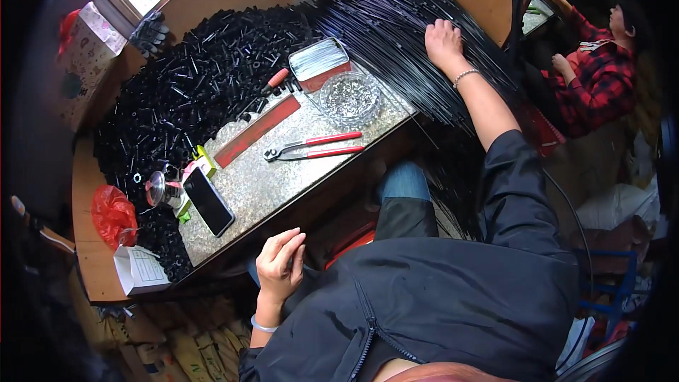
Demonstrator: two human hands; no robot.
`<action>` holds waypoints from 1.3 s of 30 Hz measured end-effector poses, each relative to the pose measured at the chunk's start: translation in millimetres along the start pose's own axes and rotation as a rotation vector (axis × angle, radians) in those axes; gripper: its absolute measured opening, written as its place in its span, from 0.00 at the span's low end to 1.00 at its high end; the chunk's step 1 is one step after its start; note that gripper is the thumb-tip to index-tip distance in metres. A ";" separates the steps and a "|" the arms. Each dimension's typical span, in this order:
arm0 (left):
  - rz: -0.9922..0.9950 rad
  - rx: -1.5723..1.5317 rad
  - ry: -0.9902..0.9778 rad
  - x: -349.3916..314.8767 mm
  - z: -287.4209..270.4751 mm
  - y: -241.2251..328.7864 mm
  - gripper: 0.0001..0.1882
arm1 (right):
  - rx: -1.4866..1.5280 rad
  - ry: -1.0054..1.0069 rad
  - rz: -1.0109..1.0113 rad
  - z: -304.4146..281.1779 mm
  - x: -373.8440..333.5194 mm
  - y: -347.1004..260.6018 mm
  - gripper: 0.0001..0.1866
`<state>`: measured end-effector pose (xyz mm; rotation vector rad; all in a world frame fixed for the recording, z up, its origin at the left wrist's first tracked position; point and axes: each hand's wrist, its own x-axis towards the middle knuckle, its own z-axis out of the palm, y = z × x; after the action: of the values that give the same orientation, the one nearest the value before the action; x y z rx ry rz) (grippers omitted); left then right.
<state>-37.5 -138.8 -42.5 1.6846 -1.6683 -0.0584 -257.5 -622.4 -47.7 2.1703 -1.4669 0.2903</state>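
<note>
My right hand [444,41] reaches out over a heap of long thin black rods [396,28] at the far right of the table. Its fingers are curled down against the rods, and whatever they grip is hidden beneath them. Closer to my body, my left hand [281,263] hovers off the table's front edge, its fingers bent and drawn together; I cannot make out anything in them. Cutting pliers [315,147] with red handles lie on the speckled tabletop [272,191] between the two hands. A black phone [209,201] is nearest to the left hand.
A large pile of short black tubes [212,64] covers the back left. Beside it are a glass bowl [350,99] of small metal parts, a tin of thin pins [318,60], a red-handled tool [277,79], a red bar [257,131] and a red bag [113,213]. Another person [601,78] sits at right.
</note>
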 end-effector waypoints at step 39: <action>-0.101 -0.170 0.129 201.6 -21.0 29.2 0.66 | 0.743 0.116 -0.458 -260.9 -42.3 -71.3 0.18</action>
<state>-21.2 -301.7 80.6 1.6083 -1.4414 -0.1334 -183.1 -433.3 135.7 2.9165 -0.8148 0.8813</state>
